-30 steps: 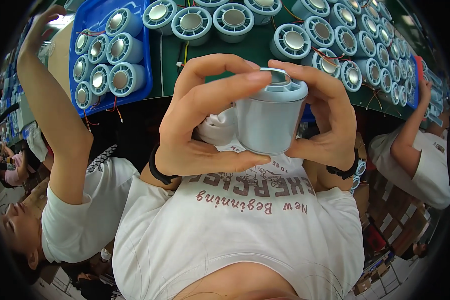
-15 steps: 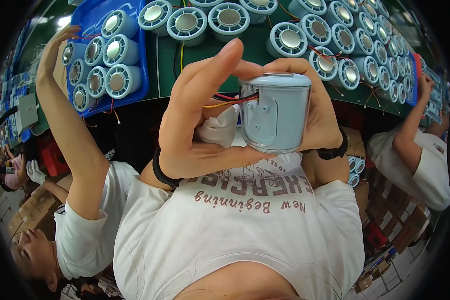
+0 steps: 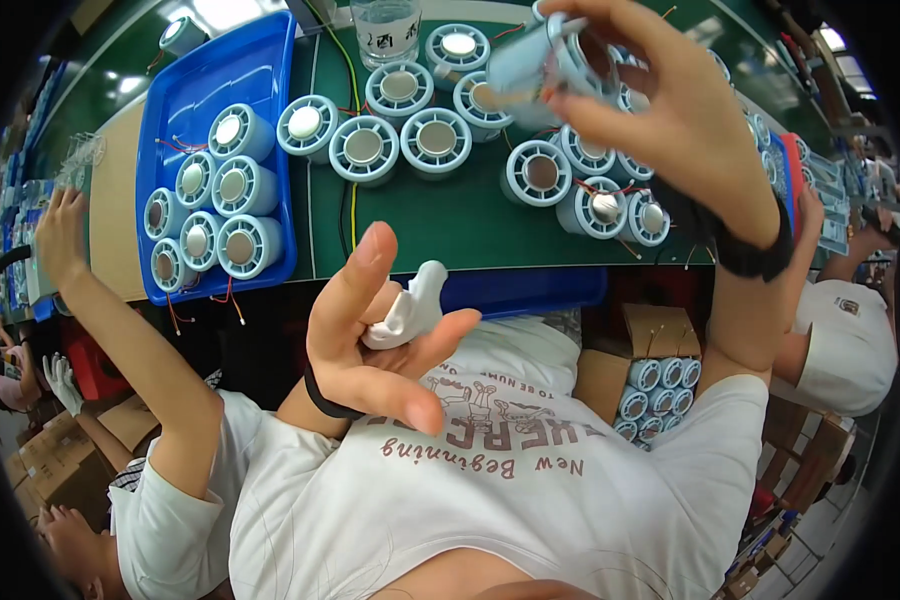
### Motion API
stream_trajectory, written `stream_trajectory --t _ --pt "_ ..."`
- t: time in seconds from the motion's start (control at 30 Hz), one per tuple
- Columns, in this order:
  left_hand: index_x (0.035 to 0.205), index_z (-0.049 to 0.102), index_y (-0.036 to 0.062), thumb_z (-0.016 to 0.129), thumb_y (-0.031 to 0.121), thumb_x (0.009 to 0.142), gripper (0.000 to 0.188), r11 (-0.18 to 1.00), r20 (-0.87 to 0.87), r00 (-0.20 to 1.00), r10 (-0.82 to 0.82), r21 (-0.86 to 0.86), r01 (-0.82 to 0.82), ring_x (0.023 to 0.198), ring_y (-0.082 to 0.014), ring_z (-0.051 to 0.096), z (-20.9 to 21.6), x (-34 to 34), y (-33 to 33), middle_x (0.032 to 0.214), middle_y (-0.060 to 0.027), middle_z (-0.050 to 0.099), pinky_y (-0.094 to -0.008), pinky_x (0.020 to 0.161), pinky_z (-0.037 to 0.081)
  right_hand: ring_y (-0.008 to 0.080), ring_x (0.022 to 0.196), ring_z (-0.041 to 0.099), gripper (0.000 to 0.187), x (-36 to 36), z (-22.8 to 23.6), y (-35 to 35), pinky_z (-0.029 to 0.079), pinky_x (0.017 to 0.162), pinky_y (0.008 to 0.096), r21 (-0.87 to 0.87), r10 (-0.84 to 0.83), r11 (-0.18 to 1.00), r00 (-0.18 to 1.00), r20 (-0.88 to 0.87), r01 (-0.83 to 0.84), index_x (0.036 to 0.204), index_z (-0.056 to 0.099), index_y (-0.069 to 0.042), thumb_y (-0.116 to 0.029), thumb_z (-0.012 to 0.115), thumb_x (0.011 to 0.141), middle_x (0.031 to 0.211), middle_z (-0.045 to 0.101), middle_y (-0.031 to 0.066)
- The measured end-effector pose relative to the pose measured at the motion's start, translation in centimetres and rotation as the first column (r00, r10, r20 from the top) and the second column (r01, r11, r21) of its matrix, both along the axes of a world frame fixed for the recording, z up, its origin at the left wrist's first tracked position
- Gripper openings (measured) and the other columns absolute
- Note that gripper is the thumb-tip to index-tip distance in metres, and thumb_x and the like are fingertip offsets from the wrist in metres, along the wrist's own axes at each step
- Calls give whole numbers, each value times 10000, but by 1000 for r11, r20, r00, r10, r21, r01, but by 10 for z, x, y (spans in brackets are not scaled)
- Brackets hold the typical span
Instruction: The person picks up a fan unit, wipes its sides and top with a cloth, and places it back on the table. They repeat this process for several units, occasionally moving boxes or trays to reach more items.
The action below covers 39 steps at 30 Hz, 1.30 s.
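My right hand [image 3: 675,115] is raised at the upper right and grips a pale blue cylindrical unit [image 3: 530,58] with thin wires, held over the green table [image 3: 440,235]. My left hand [image 3: 365,350] hovers lower, near my chest, with its fingers spread. A small white plastic piece [image 3: 410,305] is pinched between its thumb and fingers. Several more pale blue cylinders [image 3: 400,125] stand on the table below my right hand.
A blue tray [image 3: 225,75] with several cylinders lies at the left of the table, and a glass cup [image 3: 385,30] stands at the far edge. Under the table is a cardboard box of cylinders [image 3: 655,385]. One co-worker's arm [image 3: 120,330] reaches in at left; another person [image 3: 845,340] sits at right.
Both hands held the cylinder close in front of me. Now my left hand has let go and spread, and my right hand has carried the cylinder up over the table.
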<state>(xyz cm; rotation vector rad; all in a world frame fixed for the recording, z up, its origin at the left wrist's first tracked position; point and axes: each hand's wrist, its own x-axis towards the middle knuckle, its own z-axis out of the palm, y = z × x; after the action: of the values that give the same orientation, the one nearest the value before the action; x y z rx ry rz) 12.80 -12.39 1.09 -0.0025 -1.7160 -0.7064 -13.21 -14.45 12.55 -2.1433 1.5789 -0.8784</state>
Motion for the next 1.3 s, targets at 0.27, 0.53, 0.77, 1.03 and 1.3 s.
stream_trajectory --t 0.27,0.53,0.77,1.03,1.3 --pt "1184 666 170 685 -149 734 551 971 115 987 114 197 -135 496 -24 348 0 7 -10 1344 -259 479 -194 457 352 197 1064 619 540 -38 -46 -117 493 909 315 128 95 991 830 -549 -28 1251 578 -53 -154 771 756 1094 636 113" --pt "1142 664 67 618 -183 727 486 962 227 973 34 257 -94 481 -24 319 -5 12 -21 1236 -225 551 -202 422 290 293 1148 585 631 -77 -17 -168 466 986 361 320 154 947 919 -363 -33 1299 564 -90 -177 778 711 1238 616 148" --pt "1105 616 60 615 -77 857 283 947 284 957 -55 318 -39 524 -52 445 1 3 -24 1161 -228 576 -197 499 403 350 1108 583 630 -163 -65 -221 481 978 380 267 55 934 643 -764 237 1258 590 -110 -34 752 654 1159 622 178" --pt "1150 659 39 601 -198 725 490 927 283 956 -80 373 -32 577 -72 486 9 3 -22 1175 -208 607 -223 445 389 169 886 637 528 -176 1 -176 539 774 303 26 5 1000 858 -513 10 1190 612 -78 -61 748 681 1079 631 109" --pt "1338 519 -27 805 8 729 674 921 427 879 210 216 -325 1154 -370 599 32 -26 -19 1306 -282 544 -398 961 486 112 829 631 486 -29 49 -48 533 700 249 354 227 905 972 66 -235 1217 597 -25 -134 733 763 1064 641 117"
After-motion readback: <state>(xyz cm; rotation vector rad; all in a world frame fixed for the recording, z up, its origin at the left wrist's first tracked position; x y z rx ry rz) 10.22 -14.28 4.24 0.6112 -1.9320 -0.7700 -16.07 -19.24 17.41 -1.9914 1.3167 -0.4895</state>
